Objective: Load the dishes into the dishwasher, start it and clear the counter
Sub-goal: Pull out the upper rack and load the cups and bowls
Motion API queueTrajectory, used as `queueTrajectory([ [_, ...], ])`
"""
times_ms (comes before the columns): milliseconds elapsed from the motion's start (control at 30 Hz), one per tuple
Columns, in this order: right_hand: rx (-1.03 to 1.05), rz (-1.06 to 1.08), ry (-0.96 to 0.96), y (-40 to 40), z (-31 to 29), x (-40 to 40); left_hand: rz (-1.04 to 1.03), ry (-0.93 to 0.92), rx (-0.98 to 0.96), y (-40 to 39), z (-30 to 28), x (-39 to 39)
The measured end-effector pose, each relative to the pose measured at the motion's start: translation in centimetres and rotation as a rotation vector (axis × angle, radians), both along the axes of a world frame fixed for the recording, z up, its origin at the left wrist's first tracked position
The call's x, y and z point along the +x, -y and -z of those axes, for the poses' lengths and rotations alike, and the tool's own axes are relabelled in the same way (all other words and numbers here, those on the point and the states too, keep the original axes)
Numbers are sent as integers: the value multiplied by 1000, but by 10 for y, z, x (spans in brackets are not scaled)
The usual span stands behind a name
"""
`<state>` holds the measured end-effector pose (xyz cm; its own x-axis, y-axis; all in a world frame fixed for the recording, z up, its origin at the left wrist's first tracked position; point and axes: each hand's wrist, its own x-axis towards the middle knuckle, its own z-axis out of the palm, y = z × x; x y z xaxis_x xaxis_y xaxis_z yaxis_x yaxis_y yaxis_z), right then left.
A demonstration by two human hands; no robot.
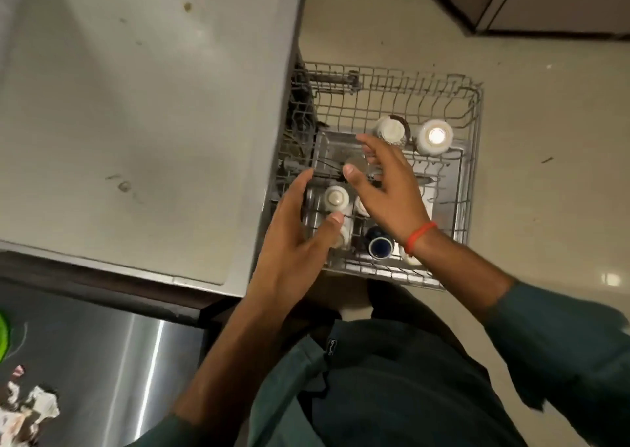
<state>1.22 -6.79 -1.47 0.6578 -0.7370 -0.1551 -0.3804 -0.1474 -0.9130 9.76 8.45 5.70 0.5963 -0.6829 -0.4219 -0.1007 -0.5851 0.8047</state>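
Pale tiled floor is seen all around the pulled-out wire rack, with a stained grey counter just left of it. Upturned white cups are parked at the rack's far side, a dark blue cup at its near edge. Both the left hand and right hand are held over the rack, fingers loosely spread, nothing gripped

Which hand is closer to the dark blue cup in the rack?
Right. The right hand and its wrist pass just above the dark blue cup; the left hand sits farther off, to its left.
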Motion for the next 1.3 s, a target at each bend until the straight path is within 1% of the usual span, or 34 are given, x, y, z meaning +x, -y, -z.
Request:
queueTrajectory([
  [100,-16,-15,42,-34,-23,17,-80,4,-46,-39,-2,20],
  [167,-7,-66,57,-63,-33,34,-173,25,-61,-73,-2,35],
  [333,22,-248,71,-136,-43,81,-391,62,-75,-163,-1,59],
  [567,-1,-536,85,-238,-55,136,-701,136,-89,-280,6,76],
  [700,11,-697,67,-274,-65,161,-851,132,-92,-326,11,87],
  [867,4,-811,20,-286,-77,186,-914,217,-78,-355,12,114],
  [1000,-6,-817,-12,-282,-81,193,-933,405,58,-382,17,157],
  [1133,3,-783,-50,-275,-79,192,-849,565,258,-410,21,207],
  [1200,8,-744,-64,-273,-78,191,-835,581,360,-423,24,230],
  [1300,15,-712,-86,-274,-79,190,-844,503,450,-434,27,251],
])
